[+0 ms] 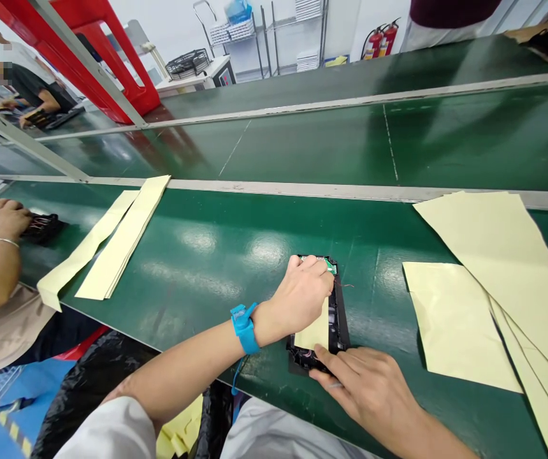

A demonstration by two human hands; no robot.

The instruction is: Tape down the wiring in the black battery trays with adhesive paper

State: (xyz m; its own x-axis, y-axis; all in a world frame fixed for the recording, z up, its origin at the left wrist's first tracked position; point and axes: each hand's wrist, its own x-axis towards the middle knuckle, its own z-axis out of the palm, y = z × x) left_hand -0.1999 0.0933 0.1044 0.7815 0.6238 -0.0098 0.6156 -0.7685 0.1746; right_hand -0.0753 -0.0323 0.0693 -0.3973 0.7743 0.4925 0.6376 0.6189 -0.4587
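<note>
On the green bench lies a black plastic housing with a green circuit board at its far end and thin wires inside. A pale yellow paper strip lies lengthwise in the housing. My left hand, with a blue wrist strap, is curled over the housing's far end; its fingertips are hidden, so what they pinch cannot be told. My right hand grips the housing's near end, with one fingertip at the strip's lower edge and another digit against the housing's near side.
Yellow paper sheets lie overlapping at right, and long yellow strips at left. A co-worker's hand holds a black part at far left. A pale rail crosses behind; a black bag hangs below the bench edge.
</note>
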